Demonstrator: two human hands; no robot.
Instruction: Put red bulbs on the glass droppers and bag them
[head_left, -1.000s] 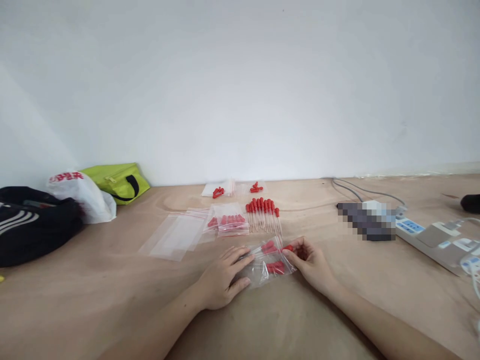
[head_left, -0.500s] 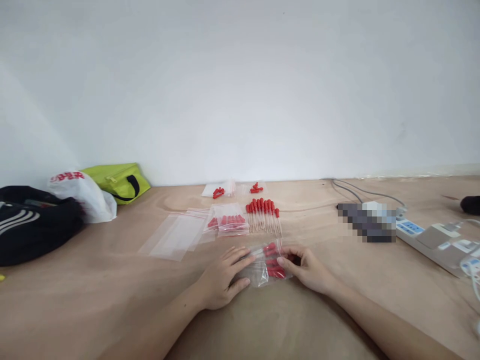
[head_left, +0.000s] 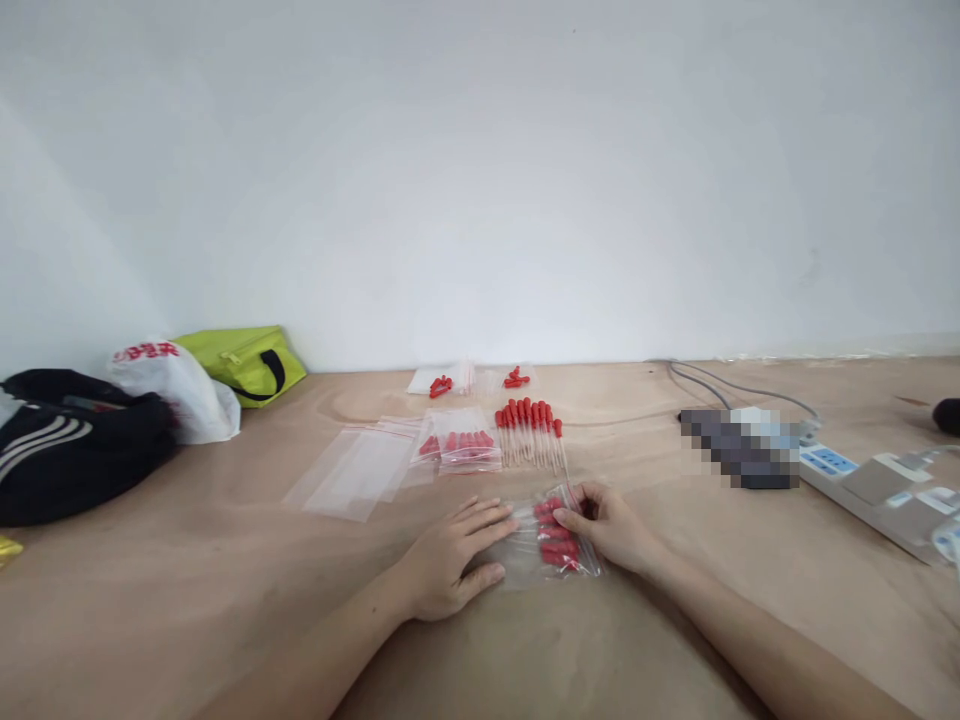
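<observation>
A clear zip-lock bag [head_left: 525,572] lies on the table in front of me, with several red-ended pieces [head_left: 556,545] showing through its right side. They look like droppers with red bulbs. My left hand [head_left: 459,560] rests over the bag's left end, fingers stretched out flat. At the right end, near the zip, my right hand [head_left: 606,522] pinches the bag between thumb and fingers. Beyond it lies a row of loose red-topped droppers [head_left: 529,420]. Left of that row are filled bags [head_left: 471,445] with red ends inside, and flat, clear zip-lock bags [head_left: 352,470].
Two small groups of red bulbs [head_left: 441,386] lie on bags by the wall. At left sit a black bag [head_left: 82,450], a white plastic bag [head_left: 176,390] and a lime-green pouch [head_left: 244,365]. A power strip [head_left: 862,490] with plugs and cables is at right, beside a blurred-out dark object [head_left: 742,455].
The bag now lies flatter, and its right end has shifted slightly right and nearer me. My right hand keeps its pinch; my left hand stays over the left end.
</observation>
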